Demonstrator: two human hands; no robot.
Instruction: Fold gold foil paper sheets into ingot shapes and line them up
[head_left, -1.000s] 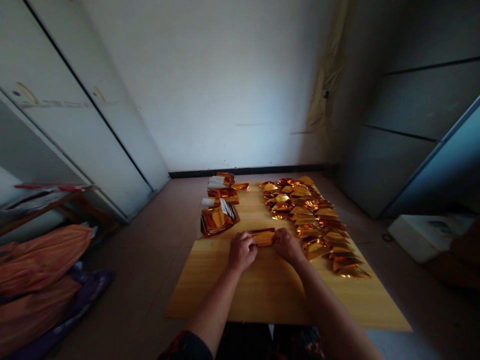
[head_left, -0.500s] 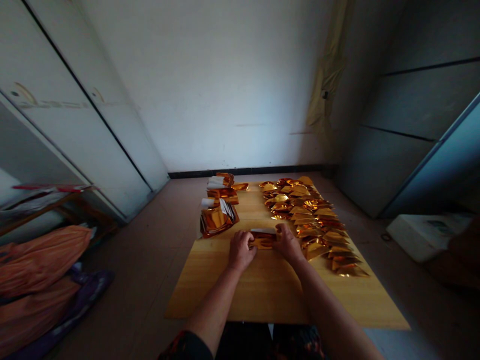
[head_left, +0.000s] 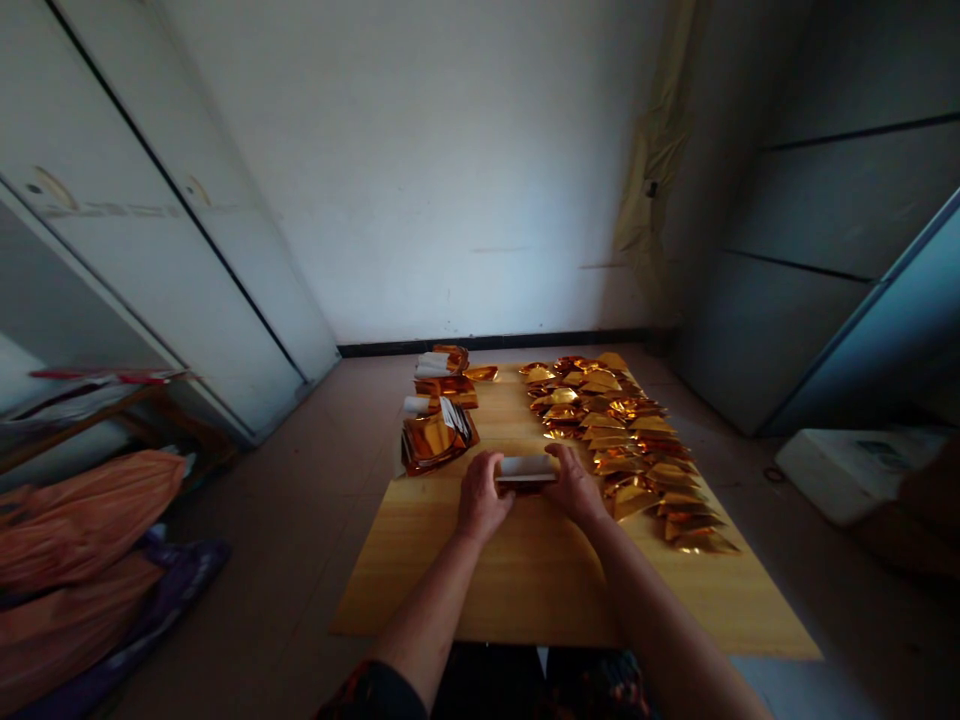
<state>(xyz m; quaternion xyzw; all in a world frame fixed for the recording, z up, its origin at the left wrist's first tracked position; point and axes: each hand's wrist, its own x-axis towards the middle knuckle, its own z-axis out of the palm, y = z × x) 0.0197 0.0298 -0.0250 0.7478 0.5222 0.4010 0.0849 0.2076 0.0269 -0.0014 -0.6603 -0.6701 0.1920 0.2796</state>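
While curled inward, left hand (head_left: 481, 497) and right hand (head_left: 575, 488) clamp white-topped gold foil packet (head_left: 526, 470).

Dim light, brightest on the white wall (head_left: 450, 170), with wide-angle bowing at the edges

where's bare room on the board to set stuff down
Bare wooden board lies at the near end, below the left hand and right hand, and in a strip between the foil stacks and foil triangles. Crowded: its right side and far end.

Both forearms (head_left: 424, 610) are bare below a dark patterned sleeve (head_left: 371, 692), above dark patterned clothing (head_left: 592, 688)
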